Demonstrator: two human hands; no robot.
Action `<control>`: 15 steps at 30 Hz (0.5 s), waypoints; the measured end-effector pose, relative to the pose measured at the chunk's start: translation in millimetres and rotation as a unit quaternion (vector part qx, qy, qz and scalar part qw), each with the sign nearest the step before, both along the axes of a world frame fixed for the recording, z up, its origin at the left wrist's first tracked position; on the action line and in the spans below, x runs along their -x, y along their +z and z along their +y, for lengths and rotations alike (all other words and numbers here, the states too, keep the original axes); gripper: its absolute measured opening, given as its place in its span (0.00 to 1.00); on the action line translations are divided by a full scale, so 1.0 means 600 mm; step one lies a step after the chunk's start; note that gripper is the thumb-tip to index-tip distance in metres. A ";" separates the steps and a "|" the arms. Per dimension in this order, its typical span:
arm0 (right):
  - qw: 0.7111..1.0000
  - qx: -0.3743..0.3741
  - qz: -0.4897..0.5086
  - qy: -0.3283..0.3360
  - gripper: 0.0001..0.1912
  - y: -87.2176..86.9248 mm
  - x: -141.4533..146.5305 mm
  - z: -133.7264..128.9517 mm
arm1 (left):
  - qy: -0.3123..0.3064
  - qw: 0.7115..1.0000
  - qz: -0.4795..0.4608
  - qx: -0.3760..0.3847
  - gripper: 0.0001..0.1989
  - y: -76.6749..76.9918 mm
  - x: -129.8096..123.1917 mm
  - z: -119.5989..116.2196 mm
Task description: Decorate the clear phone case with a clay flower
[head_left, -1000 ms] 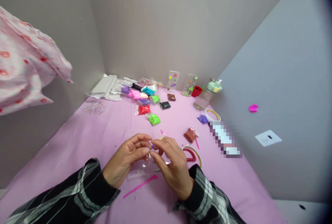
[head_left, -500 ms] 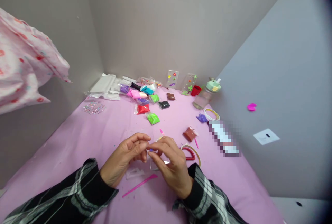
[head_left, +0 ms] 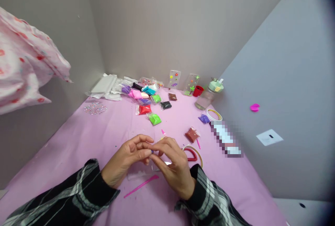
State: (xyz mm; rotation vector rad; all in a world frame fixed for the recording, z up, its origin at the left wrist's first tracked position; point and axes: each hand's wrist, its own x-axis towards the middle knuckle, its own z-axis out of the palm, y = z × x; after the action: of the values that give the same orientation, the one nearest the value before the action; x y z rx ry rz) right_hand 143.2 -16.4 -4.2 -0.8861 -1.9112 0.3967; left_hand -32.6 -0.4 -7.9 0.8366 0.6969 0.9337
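A tiny blue-purple piece (head_left: pixel 152 152) is pinched between the fingertips of both hands, mostly hidden by them. My left hand (head_left: pixel 131 156) is closed, its thumb pressed against the piece. From the right, my right hand (head_left: pixel 174 165) holds it between thumb and forefinger. Beneath the hands lies a clear plastic case (head_left: pixel 133 174), partly covered by them. A pink modelling tool (head_left: pixel 141 186) rests slantwise on the pink cloth in front of it. Beside my right wrist is a red D-shaped cutter (head_left: pixel 193 155), by a roll of tape (head_left: pixel 200 159).
Colored clay packets, among them a red one (head_left: pixel 143 110) and a green one (head_left: pixel 155 119), lie ahead. A bottle (head_left: pixel 205 98), red cup (head_left: pixel 198 91) and decorated clear cases (head_left: pixel 174 79) stand near the wall. Pink patterned fabric (head_left: pixel 31 62) hangs at left.
My left thumb has moved slightly right onto the small piece, which now shows less between the fingertips. My right hand has hardly moved.
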 end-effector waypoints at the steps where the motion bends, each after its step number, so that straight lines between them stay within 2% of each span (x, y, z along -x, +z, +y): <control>1: 1.000 0.004 0.001 -0.002 0.11 0.002 -0.001 0.000 | 0.010 1.000 -0.002 0.003 0.16 0.003 0.003 0.003; 8: 0.999 0.020 0.019 -0.018 0.06 0.014 -0.006 0.002 | 0.134 0.991 -0.024 -0.011 0.12 0.024 0.042 0.027; 11: 1.000 0.019 0.017 -0.018 0.07 0.014 -0.007 0.002 | 0.144 0.989 -0.023 -0.027 0.12 0.031 0.044 0.026; 15: 1.000 0.022 0.015 -0.015 0.07 0.012 -0.007 0.003 | 0.127 0.991 -0.014 -0.031 0.13 0.032 0.038 0.022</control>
State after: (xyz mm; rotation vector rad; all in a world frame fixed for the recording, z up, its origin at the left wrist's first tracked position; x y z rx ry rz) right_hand 147.5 -14.7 3.0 -0.9326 -1.8648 0.4339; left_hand -55.2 12.8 11.5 0.7999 0.7638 1.1991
